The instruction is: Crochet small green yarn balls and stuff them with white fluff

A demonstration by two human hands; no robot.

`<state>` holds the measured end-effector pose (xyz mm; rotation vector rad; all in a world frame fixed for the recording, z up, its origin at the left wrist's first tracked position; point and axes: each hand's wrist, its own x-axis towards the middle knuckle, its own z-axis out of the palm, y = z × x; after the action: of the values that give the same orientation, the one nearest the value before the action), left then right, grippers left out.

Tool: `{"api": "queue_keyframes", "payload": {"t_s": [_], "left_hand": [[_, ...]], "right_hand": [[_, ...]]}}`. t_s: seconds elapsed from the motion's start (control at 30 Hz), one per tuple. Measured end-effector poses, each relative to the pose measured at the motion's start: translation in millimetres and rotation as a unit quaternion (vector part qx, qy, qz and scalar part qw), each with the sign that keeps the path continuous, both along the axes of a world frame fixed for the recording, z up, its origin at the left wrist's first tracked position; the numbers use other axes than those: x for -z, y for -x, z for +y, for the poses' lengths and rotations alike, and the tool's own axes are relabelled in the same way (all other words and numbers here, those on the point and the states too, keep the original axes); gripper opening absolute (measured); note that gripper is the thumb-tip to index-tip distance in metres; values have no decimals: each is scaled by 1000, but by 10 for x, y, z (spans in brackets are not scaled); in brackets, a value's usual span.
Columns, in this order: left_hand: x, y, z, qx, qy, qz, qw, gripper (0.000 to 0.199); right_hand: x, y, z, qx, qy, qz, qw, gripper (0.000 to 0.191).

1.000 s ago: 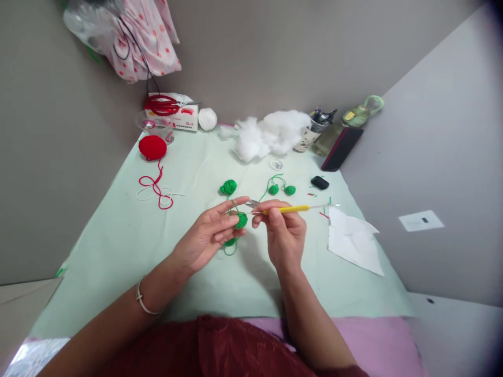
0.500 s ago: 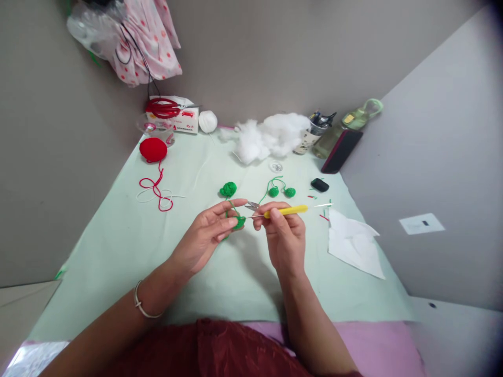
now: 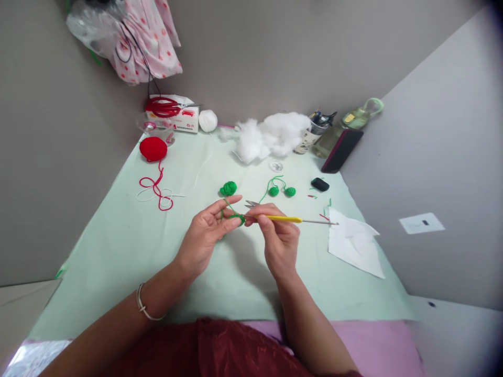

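Note:
Between thumb and fingers, my left hand (image 3: 204, 235) pinches a small green crochet piece (image 3: 238, 219), with green yarn running over the raised index finger. My right hand (image 3: 280, 241) grips a yellow-handled crochet hook (image 3: 288, 219) whose left end meets the green piece; its other metal end points right. Just beyond my hands lies a ball of green yarn (image 3: 228, 188). Two small green crocheted balls (image 3: 290, 192) with yarn tails rest further right. Scissor blades (image 3: 251, 203) show past my right fingers, their handles hidden.
Red yarn (image 3: 153, 149) with loose strands lies at left, near a white yarn ball (image 3: 208, 121) and a box (image 3: 184, 124) holding red scissors. White stuffing (image 3: 271, 137), a pen cup (image 3: 308, 139), a bottle (image 3: 326, 141), a phone (image 3: 341, 152) and white paper (image 3: 349, 241) stand or lie behind and right.
My right hand has moved slightly left, bringing the hook closer to my left hand and tilting its right end down. My left index finger has shifted a little left and up.

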<state>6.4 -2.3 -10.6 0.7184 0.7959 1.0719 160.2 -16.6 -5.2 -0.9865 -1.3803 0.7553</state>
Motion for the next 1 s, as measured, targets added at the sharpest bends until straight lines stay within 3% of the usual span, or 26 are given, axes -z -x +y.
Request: {"api": "queue_keyframes", "payload": {"t_s": [0.17,0.37,0.47,0.67,0.87,1.0], "left_hand": [[9,-46,-33,26,43,-31,998,44],[-10,-23,-16,16,44,-30,998,43],[-31,-11,-10,-5,30,4,1000,41],[-34,-8,-13,-10,9,15,1000,36],[-25,-17,-13,18,10,-14,1000,53],[-55,-7,-19,35,1,-18,999,57]], "right_hand": [[26,29,-12,48,-81,-59,994,20],[62,-55,48,-15,37,72,997,20],[69,-66,47,-16,54,119,991,20],[66,-3,3,29,-6,60,998,19],[36,16,34,-17,-12,3,1000,15],[51,-7,55,-25,17,31,999,13]]}}
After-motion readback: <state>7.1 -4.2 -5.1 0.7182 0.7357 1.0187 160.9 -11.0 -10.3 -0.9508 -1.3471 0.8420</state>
